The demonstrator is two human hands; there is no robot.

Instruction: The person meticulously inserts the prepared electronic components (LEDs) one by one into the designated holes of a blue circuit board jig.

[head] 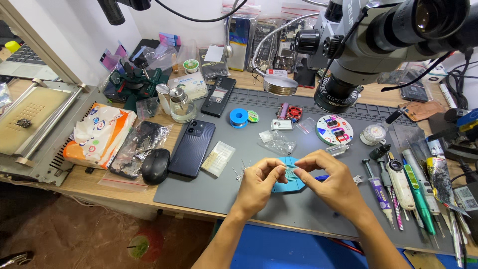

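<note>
**Small metal part pinched between both hands over a blue holder**

Here, going left to right across the worktop (199, 192): a black mouse (155, 166) and a dark phone (192, 147) lying face down sit left of the hands, well apart from them. The left hand (259, 182) has its fingers (277, 166) curled nearly shut, thumb and forefinger pinching one end of a small thin metal part (290, 170). The part is too small to make out in detail. It hangs just above a blue octagonal holder (290, 183) that rests on the grey mat (259, 144). The right hand (332, 179) meets it from the other side, fingertips closed on the same part, so the two grips nearly touch.

By its look the part is very light, stiff but easily bent, and likely slippery; a fingertip pinch at its ends or edges suits it better than a squeeze across the middle. Its long axis seems to run left to right between the hands, roughly level, though which end leads I cannot tell. To the right lies a row of pens and tools (403, 187).
</note>
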